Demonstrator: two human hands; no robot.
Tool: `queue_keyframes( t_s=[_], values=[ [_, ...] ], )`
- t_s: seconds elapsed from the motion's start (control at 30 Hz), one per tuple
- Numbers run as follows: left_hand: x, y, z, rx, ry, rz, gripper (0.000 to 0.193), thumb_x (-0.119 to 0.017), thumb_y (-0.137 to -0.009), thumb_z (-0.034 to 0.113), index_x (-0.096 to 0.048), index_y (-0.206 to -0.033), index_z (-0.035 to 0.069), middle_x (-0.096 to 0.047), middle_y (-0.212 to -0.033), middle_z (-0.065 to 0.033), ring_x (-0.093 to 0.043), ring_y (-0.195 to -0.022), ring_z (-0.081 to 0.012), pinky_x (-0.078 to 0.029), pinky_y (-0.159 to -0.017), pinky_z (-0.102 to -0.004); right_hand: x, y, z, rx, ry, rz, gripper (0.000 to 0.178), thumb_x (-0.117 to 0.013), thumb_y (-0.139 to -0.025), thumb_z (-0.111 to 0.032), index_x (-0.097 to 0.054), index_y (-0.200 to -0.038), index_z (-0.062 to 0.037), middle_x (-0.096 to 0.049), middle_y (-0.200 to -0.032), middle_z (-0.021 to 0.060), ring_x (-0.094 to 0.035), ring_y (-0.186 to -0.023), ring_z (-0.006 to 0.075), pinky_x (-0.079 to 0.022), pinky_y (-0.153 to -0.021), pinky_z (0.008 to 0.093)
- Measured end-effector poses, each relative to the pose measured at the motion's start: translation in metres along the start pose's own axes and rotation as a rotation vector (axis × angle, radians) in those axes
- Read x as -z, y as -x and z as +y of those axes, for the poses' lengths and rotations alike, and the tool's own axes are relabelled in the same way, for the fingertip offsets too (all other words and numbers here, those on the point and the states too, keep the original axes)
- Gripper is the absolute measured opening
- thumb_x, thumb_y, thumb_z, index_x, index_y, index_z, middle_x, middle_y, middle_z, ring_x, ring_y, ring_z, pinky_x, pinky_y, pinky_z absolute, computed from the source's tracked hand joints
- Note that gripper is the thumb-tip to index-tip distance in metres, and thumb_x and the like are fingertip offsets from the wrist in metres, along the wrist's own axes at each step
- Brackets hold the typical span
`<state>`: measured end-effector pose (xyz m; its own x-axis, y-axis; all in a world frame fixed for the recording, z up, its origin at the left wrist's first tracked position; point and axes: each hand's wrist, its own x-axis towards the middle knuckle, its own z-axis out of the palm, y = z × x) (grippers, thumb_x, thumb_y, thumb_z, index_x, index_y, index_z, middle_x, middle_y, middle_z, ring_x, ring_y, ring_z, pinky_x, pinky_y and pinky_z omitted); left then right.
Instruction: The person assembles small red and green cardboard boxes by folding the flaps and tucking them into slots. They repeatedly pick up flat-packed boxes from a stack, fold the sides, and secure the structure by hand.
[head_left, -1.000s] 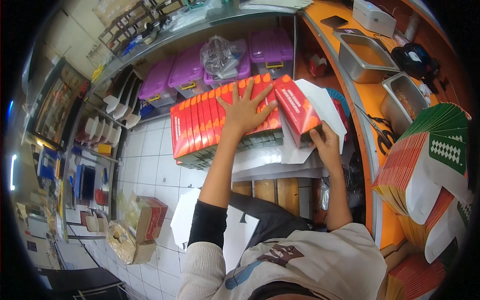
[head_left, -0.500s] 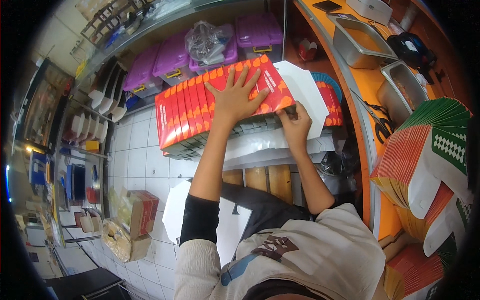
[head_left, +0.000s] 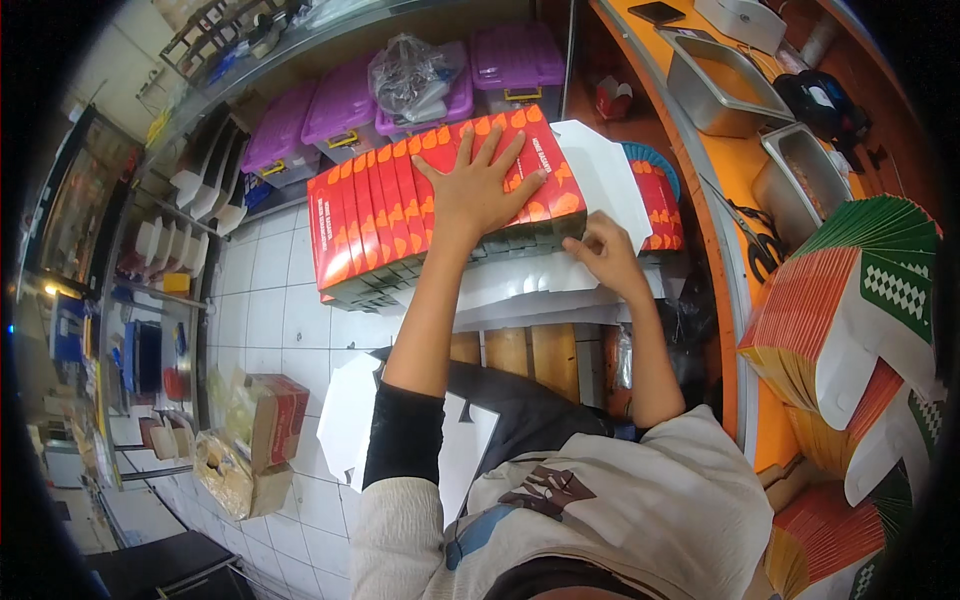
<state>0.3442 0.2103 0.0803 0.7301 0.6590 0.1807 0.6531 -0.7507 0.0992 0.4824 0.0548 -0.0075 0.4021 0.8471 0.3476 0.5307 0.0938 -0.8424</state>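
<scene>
A tight row of folded red cardboard boxes (head_left: 370,215) with orange patterns lies in front of me, its grey-green folded edges facing me. My left hand (head_left: 480,195) rests flat on top, its fingers spread. By the row's right near corner is my right hand (head_left: 612,258), its fingers loosely curled and its thumb apart from them, with nothing visible in it. White cardboard sheets (head_left: 530,280) show under the row, and a white panel (head_left: 605,180) sticks out past its right end. Another white cut-out cardboard sheet (head_left: 345,420) lies at my lap.
Purple-lidded bins (head_left: 515,60) stand behind. On the orange counter (head_left: 715,160) at right are metal pans (head_left: 725,85), black scissors (head_left: 750,235) and stacked red-green folded cartons (head_left: 810,320). An opened cardboard box (head_left: 270,420) sits on the tiled floor (head_left: 265,320) at left.
My right hand has let go of the box corner and drawn slightly right and down. My left hand stays spread on the row, which looks slightly shifted.
</scene>
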Motion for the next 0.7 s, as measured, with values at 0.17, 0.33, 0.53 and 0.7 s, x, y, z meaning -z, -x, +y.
queue_keyframes(
  t_s=[0.17, 0.33, 0.53, 0.7],
  values=[
    [-0.003, -0.001, 0.001, 0.003, 0.003, 0.024, 0.072, -0.031, -0.084, 0.073, -0.031, -0.144, 0.033, -0.021, -0.154, 0.0028, -0.017, -0.142, -0.0259, -0.004, -0.098, -0.0786, -0.022, 0.0, 0.013, -0.04, -0.046, 0.073, 0.021, -0.07, -0.078, -0.012, -0.06, -0.08, 0.0067, -0.051, -0.067, 0.0142, -0.049, -0.058, 0.0212, -0.039, -0.056, 0.0335],
    [-0.005, 0.003, 0.0, 0.009, -0.01, 0.051, 0.068, -0.03, -0.086, 0.07, -0.034, -0.143, 0.032, -0.023, -0.153, 0.0033, -0.017, -0.142, -0.0248, -0.004, -0.098, -0.079, -0.022, 0.001, -0.011, 0.04, -0.097, 0.037, 0.02, -0.066, -0.08, -0.011, -0.059, -0.084, 0.0078, -0.059, -0.075, 0.0152, -0.055, -0.062, 0.0209, -0.044, -0.061, 0.0296],
    [-0.006, 0.002, -0.001, 0.004, -0.03, 0.077, 0.07, -0.03, -0.085, 0.072, -0.03, -0.144, 0.034, -0.024, -0.153, 0.0006, -0.018, -0.142, -0.0264, -0.003, -0.096, -0.08, 0.001, -0.013, -0.006, -0.306, -0.074, -0.321, 0.026, -0.064, -0.085, -0.016, -0.06, -0.098, 0.006, -0.059, -0.08, 0.0114, -0.056, -0.069, 0.0157, -0.046, -0.065, 0.0293],
    [0.033, 0.047, -0.001, -0.178, 0.517, 0.601, 0.057, -0.062, -0.085, 0.032, -0.044, -0.138, 0.017, -0.039, -0.143, -0.0145, -0.039, -0.131, -0.0301, -0.024, -0.108, -0.0543, 0.002, 0.008, -0.057, -0.029, 0.138, 0.443, 0.014, -0.059, -0.09, -0.011, -0.057, -0.09, 0.002, -0.054, -0.074, 0.0024, -0.05, -0.064, 0.0095, -0.043, -0.058, 0.025]
  ],
)
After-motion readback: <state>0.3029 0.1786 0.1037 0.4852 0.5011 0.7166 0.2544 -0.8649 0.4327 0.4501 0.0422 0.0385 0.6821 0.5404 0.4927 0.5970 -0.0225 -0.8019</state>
